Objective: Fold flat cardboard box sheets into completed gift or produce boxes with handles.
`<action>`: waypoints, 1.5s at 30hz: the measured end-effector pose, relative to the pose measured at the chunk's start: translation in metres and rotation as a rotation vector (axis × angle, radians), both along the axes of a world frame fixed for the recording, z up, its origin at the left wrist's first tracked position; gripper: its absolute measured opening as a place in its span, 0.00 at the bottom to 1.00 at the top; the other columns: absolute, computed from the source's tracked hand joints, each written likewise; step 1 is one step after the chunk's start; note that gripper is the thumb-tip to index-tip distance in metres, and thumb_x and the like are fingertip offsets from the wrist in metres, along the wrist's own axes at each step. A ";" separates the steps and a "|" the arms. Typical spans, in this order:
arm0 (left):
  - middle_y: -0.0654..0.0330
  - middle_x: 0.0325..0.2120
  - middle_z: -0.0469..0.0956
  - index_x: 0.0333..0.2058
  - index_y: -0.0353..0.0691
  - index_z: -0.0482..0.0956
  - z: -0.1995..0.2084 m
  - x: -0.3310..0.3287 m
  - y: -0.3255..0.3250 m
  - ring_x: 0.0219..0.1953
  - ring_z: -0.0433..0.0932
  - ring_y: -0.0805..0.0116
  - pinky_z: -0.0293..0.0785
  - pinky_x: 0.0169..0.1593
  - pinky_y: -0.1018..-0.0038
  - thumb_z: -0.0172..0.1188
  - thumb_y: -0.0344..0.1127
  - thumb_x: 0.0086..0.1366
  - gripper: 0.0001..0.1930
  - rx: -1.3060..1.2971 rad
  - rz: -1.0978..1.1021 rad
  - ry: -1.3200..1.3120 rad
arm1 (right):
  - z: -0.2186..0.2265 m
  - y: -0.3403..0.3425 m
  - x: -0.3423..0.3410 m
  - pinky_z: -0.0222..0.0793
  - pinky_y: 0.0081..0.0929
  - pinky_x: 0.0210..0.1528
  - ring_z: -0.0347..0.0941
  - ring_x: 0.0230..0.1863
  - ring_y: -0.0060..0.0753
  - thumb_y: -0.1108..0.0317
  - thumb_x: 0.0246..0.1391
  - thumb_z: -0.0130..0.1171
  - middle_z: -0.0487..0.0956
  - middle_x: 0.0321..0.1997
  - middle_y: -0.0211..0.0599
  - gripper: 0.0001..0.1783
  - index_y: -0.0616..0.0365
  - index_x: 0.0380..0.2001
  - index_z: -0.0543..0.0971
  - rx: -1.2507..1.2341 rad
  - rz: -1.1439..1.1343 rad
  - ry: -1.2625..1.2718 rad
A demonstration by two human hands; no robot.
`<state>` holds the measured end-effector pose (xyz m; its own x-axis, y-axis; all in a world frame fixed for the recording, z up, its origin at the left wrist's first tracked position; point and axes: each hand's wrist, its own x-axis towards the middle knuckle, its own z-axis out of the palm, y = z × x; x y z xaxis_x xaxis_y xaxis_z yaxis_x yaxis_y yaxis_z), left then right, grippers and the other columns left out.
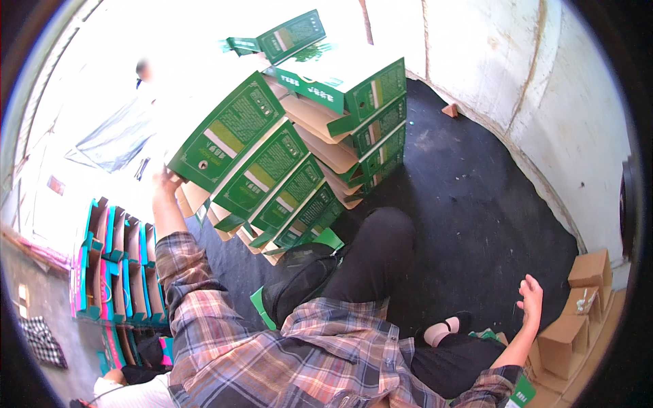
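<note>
Over on the far left, a black-and-white checked cloth point(45, 341) is hanging low, and beside it a stack of teal and pink cartons point(129, 289) is standing with its open brown sides showing. Below them, another person's white garment point(139, 392) is just peeking in at the bottom edge.

Now to the action: the left hand point(167, 181), at the end of a plaid sleeve, is touching the lower left corner of the top green box point(230, 133)! That box is reaching up and to the right from the fingers, its printed panel facing the wearer. Glare and the box itself are hiding part of the fingers, so I cannot tell whether they are pinching the corner or only propping it. More green boxes point(261, 178) are lying beneath it in a tilted pile, and a second pile point(378, 128) is rising just to the right, flaps poking out.

Down in the middle, a black bag point(294, 277) is sitting beside the wearer's knee point(384, 238), and black sheeting point(476, 197) is covering the floor. Out on the right, the right hand point(530, 299) is hanging free, fingers loosely bent, holding nothing, well apart from the green boxes; brown cartons point(589, 269) are standing near it.
</note>
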<state>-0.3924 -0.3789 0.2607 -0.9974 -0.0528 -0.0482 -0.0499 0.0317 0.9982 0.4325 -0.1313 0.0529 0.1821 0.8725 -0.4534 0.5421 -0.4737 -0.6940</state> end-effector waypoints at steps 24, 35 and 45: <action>0.54 0.42 0.76 0.44 0.47 0.75 0.077 0.479 0.082 0.46 0.74 0.61 0.70 0.53 0.60 0.53 0.45 0.54 0.19 0.593 -2.137 2.408 | -0.017 -0.125 0.079 0.70 0.26 0.44 0.73 0.46 0.27 0.57 0.57 0.54 0.75 0.51 0.35 0.25 0.54 0.55 0.68 0.386 -0.557 0.427; 0.56 0.34 0.67 0.50 0.45 0.67 0.044 0.416 0.126 0.44 0.69 0.64 0.77 0.42 0.58 0.62 0.45 0.57 0.24 0.826 -1.780 1.849 | -0.171 -0.338 0.015 0.71 0.39 0.42 0.74 0.42 0.35 0.57 0.58 0.51 0.77 0.42 0.35 0.15 0.55 0.42 0.73 -0.036 -1.241 0.927; 0.54 0.28 0.76 0.32 0.34 0.78 -0.164 0.502 0.185 0.31 0.78 0.59 0.73 0.36 0.72 0.60 0.22 0.52 0.07 -0.160 -2.347 0.977 | -0.271 -0.367 -0.002 0.74 0.38 0.33 0.75 0.34 0.38 0.54 0.60 0.47 0.78 0.35 0.39 0.20 0.62 0.40 0.71 0.194 -1.923 1.361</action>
